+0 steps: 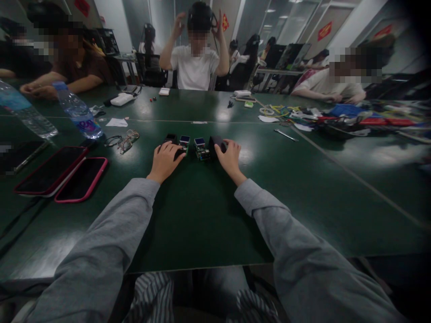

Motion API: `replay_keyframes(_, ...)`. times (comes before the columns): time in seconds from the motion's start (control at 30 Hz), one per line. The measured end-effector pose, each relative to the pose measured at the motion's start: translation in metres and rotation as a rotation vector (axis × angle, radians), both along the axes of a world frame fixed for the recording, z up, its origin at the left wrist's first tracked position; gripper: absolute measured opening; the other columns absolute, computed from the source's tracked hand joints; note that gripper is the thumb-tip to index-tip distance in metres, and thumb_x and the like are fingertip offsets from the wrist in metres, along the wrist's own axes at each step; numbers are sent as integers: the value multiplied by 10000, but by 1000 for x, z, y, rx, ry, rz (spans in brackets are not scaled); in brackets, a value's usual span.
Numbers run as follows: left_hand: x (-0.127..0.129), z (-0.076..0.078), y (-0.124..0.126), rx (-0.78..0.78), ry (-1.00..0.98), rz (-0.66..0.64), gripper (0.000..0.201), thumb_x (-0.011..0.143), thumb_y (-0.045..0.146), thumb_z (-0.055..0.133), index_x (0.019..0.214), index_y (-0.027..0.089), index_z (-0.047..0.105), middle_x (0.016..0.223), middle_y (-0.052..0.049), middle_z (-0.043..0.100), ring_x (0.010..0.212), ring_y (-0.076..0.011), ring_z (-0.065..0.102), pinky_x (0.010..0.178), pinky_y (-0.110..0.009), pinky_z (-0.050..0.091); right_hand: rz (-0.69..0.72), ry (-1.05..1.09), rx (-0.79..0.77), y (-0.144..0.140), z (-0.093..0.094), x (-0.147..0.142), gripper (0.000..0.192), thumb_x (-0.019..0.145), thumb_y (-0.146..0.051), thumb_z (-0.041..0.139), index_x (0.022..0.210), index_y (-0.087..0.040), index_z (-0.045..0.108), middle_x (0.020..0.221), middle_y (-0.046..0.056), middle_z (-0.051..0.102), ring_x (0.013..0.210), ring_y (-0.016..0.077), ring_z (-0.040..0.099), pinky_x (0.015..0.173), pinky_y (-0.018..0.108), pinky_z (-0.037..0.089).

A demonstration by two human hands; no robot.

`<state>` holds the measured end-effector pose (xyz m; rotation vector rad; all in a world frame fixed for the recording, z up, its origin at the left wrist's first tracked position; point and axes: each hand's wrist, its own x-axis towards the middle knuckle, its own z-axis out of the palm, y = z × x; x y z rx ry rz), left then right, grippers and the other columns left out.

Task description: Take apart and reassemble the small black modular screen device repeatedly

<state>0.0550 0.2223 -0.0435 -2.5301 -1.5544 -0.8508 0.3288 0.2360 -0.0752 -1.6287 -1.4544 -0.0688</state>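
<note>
Both hands rest on a dark green table (208, 211). The left hand (164, 161) curls over a black block (171, 140) at 11 o'clock; the right hand (230, 158) closes round a black box (217, 143) at 1 o'clock. Two small circuit modules (193, 147) stand between them, framed for access.

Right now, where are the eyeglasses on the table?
In the head view, the eyeglasses lie on the green table, left of the left hand, between the water bottle and the small modules.
</note>
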Motion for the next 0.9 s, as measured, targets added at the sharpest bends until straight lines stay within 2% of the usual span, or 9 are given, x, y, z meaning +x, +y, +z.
replay_keyframes(0.1, 0, -1, 1, 0, -3, -3, 400, 1004, 502, 432, 1267, 262, 615, 1369, -88, 640, 1399, -264, 455, 1156, -503, 329, 25, 24, -31, 0, 0, 0, 408, 913, -481, 585, 1169, -164, 579, 1163, 165, 634, 1128, 313, 528, 1022, 517, 415)
replay_keyframes(0.3, 0, -2, 1, 20, -7, -5, 393, 1007, 497, 430, 1259, 260, 617, 1359, -83, 648, 1390, -264, 463, 1150, -495, 335, 22, 52, -46, 1, 0, -1, 418, 875, -429, 626, 1178, -144, 593, 1203, 178, 641, 1162, 320, 542, 1051, 521, 404)
replay_keyframes(0.37, 0, -2, 1, 17, -3, -3, 391, 1006, 496, 431, 1261, 265, 617, 1362, -82, 647, 1388, -264, 464, 1149, -496, 337, 11, 119, -35, 1, 0, -1, 377, 892, -428, 589, 1151, -156, 620, 1167, 163, 664, 1142, 313, 567, 1019, 504, 437)
replay_keyframes(0.5, 0, -1, 1, 5, -3, -2, 394, 1007, 496, 422, 1265, 270, 617, 1365, -87, 643, 1393, -268, 460, 1153, -502, 334, 0, 294, -66, 4, -2, 5, 373, 945, -474, 482, 1062, -172, 666, 1010, 123, 712, 973, 278, 651, 904, 448, 505)
replay_keyframes(0.63, 0, -1, 0, -3, -8, -6, 396, 1005, 490, 428, 1268, 263, 617, 1369, -94, 637, 1402, -277, 451, 1158, -510, 325, -83, 220, -20, 8, -4, 11, 411, 992, -446, 373, 957, -183, 687, 942, 119, 710, 969, 281, 636, 955, 485, 478)
replay_keyframes(0.73, 0, 0, 0, -14, -14, -6, 395, 1006, 491, 423, 1268, 268, 616, 1372, -93, 634, 1404, -280, 448, 1161, -515, 319, -98, 72, 42, 4, -2, 9, 419, 1014, -381, 329, 1093, -160, 675, 1093, 153, 684, 1094, 298, 592, 1034, 529, 431)
replay_keyframes(0.83, 0, 0, 0, -12, -14, -8, 400, 1008, 492, 418, 1269, 262, 614, 1373, -96, 634, 1401, -276, 450, 1159, -512, 323, -3, -87, 30, -4, 2, 1, 476, 995, -398, 434, 1334, -91, 567, 1297, 221, 579, 1230, 337, 522, 1054, 534, 432)
replay_keyframes(0.9, 0, -1, 0, -3, -8, -6, 403, 1009, 494, 415, 1269, 258, 614, 1370, -94, 637, 1398, -273, 453, 1155, -505, 329, 50, -182, -28, -9, 4, -2, 546, 964, -367, 500, 1412, -56, 495, 1341, 250, 534, 1254, 364, 504, 1056, 553, 435)
